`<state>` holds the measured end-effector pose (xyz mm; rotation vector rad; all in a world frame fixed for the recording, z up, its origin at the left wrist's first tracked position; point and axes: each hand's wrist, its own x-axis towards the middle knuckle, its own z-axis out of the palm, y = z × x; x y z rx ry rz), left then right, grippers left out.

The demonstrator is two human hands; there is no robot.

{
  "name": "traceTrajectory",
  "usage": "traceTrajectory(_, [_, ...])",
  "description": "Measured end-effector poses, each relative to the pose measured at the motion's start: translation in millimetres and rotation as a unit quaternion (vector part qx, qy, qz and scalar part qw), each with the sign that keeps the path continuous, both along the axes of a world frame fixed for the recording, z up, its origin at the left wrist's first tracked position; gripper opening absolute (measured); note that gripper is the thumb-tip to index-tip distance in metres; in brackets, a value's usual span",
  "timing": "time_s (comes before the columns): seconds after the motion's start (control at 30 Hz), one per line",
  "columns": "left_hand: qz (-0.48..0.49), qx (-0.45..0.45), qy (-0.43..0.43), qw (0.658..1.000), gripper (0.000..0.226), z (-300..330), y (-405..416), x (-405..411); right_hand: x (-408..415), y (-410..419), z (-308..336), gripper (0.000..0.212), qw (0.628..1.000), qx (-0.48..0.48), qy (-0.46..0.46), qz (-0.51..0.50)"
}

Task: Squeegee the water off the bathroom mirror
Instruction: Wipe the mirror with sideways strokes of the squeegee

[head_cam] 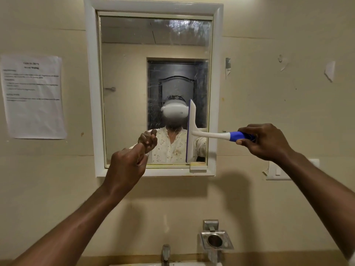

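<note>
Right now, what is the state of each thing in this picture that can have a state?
mirror: streaked wet at top and right.
squeegee: blade upright against the mirror's lower right, handle held.
right hand: grips the blue handle.
left hand: fingers curled, holds nothing.
soap holder: holds nothing.
paper sheet: stuck flat on wall.

Single head-worn view, facing a wall squarely at arm's reach, angled slightly downward. Framed mirror [153, 89] sits upper centre; tap [165, 253] and basin edge cut off at bottom. Wide-angle lens bends the outer edges. No second view.
</note>
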<state>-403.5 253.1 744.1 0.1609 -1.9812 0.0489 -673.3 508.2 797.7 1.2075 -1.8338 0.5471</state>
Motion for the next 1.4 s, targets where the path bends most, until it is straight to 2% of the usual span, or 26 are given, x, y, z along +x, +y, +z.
traceTrajectory(0.23, [0.010,0.014,0.002,1.000,0.028,-5.1,8.1,-14.7,-9.6,22.0,0.2,0.022,1.000,0.000,0.005,-0.010])
traceTrajectory(0.7, [-0.006,-0.008,0.012,1.000,0.032,-7.4,13.3,-23.1,-17.7,48.4,1.3,0.021,0.999,0.005,0.011,-0.048])
traceTrajectory(0.97, [-0.030,-0.014,0.019,0.999,0.029,-9.2,9.7,-11.1,-6.7,47.4,4.0,0.022,0.999,0.007,0.004,-0.031])
traceTrajectory(1.23, [0.016,0.003,0.072,0.997,0.038,-9.9,-16.9,23.5,28.1,-9.6,-6.0,0.025,1.000,0.001,0.003,0.029])
traceTrajectory(1.4, [0.071,0.003,0.089,0.994,0.024,-12.2,-41.2,61.5,58.5,-73.8,-21.4,0.033,0.998,-0.002,-0.002,0.066])
